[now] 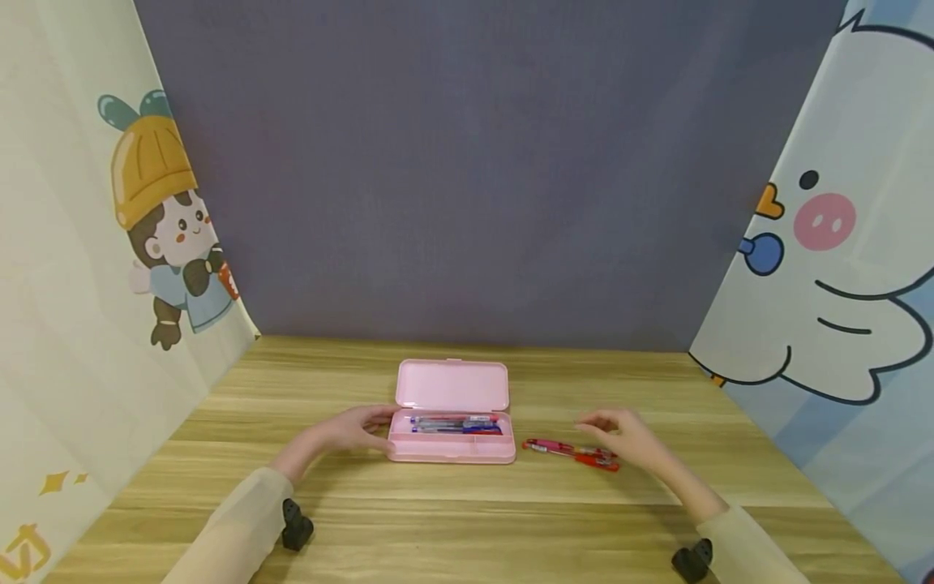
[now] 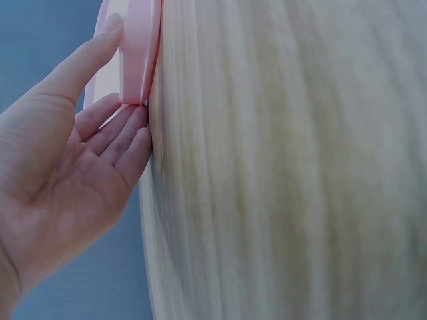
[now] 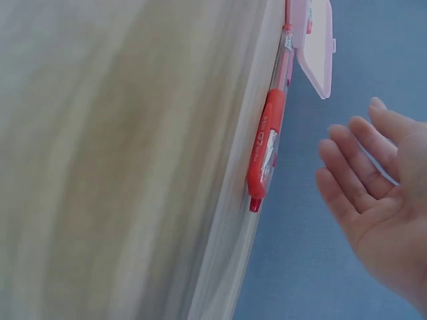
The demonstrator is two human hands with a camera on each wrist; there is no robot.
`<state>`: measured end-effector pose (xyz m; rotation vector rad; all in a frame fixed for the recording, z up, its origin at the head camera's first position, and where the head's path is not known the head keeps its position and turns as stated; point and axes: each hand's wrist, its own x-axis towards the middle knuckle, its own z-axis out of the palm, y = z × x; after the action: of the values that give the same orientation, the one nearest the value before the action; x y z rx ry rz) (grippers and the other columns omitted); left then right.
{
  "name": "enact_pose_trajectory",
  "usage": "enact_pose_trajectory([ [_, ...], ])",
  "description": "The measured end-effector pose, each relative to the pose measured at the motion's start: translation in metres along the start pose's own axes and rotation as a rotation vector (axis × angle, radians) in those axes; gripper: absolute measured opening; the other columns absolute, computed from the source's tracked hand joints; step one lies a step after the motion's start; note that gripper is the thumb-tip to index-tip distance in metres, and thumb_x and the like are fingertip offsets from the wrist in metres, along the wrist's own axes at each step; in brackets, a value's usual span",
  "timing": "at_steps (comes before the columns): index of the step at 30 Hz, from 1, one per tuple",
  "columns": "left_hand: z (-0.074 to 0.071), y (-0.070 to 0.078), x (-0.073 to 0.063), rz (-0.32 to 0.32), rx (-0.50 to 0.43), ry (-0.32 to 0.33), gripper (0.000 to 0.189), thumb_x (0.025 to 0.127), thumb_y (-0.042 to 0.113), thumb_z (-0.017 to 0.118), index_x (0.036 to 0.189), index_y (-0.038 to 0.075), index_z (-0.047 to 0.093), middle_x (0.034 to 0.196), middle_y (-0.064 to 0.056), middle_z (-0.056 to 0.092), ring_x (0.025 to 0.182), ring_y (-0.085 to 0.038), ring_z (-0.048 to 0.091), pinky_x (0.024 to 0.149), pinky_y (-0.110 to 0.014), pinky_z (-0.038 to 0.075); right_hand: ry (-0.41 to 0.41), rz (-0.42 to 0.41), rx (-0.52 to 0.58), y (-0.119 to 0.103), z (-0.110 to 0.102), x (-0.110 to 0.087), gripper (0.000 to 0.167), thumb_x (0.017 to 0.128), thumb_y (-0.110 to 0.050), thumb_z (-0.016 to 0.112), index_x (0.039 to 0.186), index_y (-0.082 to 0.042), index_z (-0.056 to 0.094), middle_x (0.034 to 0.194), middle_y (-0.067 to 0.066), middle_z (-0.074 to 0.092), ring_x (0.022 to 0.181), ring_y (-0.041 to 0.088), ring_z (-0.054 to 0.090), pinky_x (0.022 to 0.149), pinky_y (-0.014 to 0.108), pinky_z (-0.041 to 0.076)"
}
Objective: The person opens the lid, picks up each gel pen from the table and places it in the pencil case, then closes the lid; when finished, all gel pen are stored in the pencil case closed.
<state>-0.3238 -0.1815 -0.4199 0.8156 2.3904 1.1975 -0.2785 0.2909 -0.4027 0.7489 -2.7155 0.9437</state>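
Observation:
A pink pencil case (image 1: 436,448) stands on the table with its lid raised at the back. Several pens (image 1: 445,425) in blue, clear and red lie in its rear compartment. My left hand (image 1: 356,428) holds the case's left end, thumb toward the front corner and fingers toward the back. In the left wrist view the thumb overlaps the pink wall, with the other fingertips at its end. To the right of the case, red gel pens (image 3: 267,143) lie on the wood. Over them hovers my right hand (image 1: 620,434), fingers loosely bent with nothing between them.
The lid (image 1: 452,385) leans back behind the case. Beneath everything is a wood-grain table (image 1: 438,519), closed off by a dark backdrop (image 1: 467,178) at the rear. Printed cartoon panels stand at both sides. Each sleeve carries a small black device (image 1: 295,526).

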Motion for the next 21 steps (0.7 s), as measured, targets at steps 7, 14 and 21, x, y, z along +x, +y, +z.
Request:
enact_pose_trajectory([
  [7,0.000,0.000,-0.001,-0.009,0.017,0.006,0.076,0.082,0.022,0.073,0.144,0.001,0.034,0.145,-0.027,0.035,0.132,-0.043,0.035,0.111,-0.053,0.032,-0.103,0.054,0.090,0.008,-0.004,-0.004,0.033,0.094,-0.026,0.056,0.112,0.000,0.065,0.099,0.013,0.069,0.062,0.012,0.057,0.056,0.021,0.049],
  [14,0.000,-0.001,0.000,-0.008,0.011,0.000,0.076,0.082,0.020,0.073,0.144,0.001,0.034,0.145,-0.027,0.035,0.132,-0.043,0.035,0.112,-0.052,0.032,-0.160,0.051,0.085,0.014,-0.006,-0.008,0.029,0.094,-0.024,0.057,0.108,0.000,0.066,0.094,0.008,0.070,0.068,0.011,0.061,0.058,0.021,0.051],
  [21,0.001,0.001,0.001,-0.022,0.019,0.006,0.076,0.082,0.023,0.073,0.144,0.003,0.034,0.145,-0.026,0.035,0.133,-0.043,0.034,0.112,-0.053,0.031,-0.206,0.045,0.010,0.019,-0.006,-0.006,0.028,0.090,-0.026,0.062,0.105,-0.003,0.068,0.096,0.005,0.070,0.084,0.008,0.064,0.072,0.023,0.055],
])
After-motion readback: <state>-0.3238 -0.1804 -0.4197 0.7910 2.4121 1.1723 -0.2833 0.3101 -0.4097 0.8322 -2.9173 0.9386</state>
